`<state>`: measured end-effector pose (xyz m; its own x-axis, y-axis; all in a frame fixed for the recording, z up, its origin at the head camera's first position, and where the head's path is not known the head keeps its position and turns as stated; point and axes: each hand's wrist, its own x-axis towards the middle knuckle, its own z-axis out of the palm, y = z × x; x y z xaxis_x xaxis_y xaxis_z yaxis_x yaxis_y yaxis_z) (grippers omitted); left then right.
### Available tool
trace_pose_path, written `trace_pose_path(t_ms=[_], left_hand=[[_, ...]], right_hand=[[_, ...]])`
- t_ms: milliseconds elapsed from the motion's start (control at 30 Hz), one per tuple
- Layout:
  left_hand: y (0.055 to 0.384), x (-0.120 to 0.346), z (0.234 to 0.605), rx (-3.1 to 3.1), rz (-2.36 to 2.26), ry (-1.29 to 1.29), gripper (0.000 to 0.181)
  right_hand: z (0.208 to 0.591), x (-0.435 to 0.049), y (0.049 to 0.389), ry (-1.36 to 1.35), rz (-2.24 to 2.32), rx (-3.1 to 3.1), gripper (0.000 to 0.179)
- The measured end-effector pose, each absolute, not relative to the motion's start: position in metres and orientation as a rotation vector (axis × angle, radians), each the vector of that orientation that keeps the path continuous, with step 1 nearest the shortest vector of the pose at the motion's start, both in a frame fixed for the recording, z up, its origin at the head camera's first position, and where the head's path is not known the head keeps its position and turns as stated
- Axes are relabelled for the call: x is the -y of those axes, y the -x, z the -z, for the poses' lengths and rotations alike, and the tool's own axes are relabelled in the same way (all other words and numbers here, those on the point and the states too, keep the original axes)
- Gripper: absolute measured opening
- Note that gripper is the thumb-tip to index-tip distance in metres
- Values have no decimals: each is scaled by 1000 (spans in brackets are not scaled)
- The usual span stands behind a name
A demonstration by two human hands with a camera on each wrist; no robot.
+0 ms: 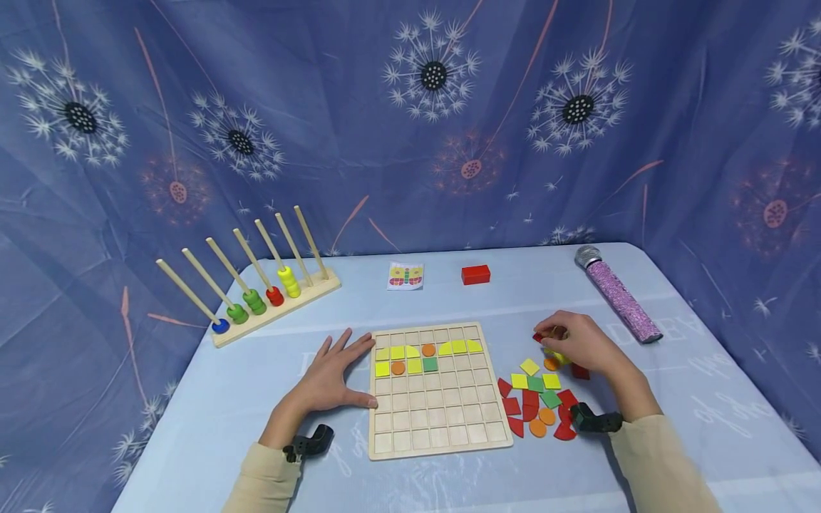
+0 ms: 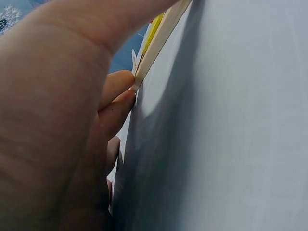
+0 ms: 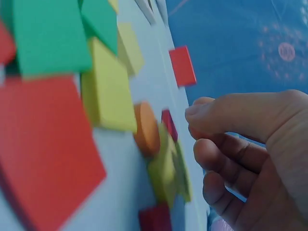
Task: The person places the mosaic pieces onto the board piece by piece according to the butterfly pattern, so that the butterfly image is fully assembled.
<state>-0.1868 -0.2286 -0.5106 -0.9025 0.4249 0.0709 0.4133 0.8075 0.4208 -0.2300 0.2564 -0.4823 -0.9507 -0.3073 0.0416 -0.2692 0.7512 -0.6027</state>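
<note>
A wooden grid board (image 1: 442, 413) lies at the middle of the table, with yellow, orange and green pieces in its upper rows. My left hand (image 1: 335, 374) is spread along the board's left side, with index fingertip and thumb touching its edge; the left wrist view shows fingertips at the wooden rim. Over the loose pieces on the right is my right hand (image 1: 580, 342), fingers bent and thumb close to the index finger. A small dark red piece (image 3: 169, 123) lies just beyond its fingertips. Nothing shows between those fingers in the right wrist view.
Loose red, yellow, green and orange pieces (image 1: 535, 383) lie right of the board. At the back are a peg stacker (image 1: 282, 312) with colored rings, a small picture card (image 1: 405, 276), a red block (image 1: 475, 275) and a glittery pink microphone (image 1: 618, 296).
</note>
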Motion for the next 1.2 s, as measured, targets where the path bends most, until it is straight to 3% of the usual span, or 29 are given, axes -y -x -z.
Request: trace_pose_path(t_ms=[367,800,1200], left_hand=[[188,229,511,-2956,-643,-653,115],[188,229,510,-2960,-671,-681,114],[186,228,507,-2945,-660,-675,115]], right_hand=[[492,-283,230,370,987,-2919,25],[493,-274,242,369,859,-2984,24],[494,-266,246,397,673,-2995,38]])
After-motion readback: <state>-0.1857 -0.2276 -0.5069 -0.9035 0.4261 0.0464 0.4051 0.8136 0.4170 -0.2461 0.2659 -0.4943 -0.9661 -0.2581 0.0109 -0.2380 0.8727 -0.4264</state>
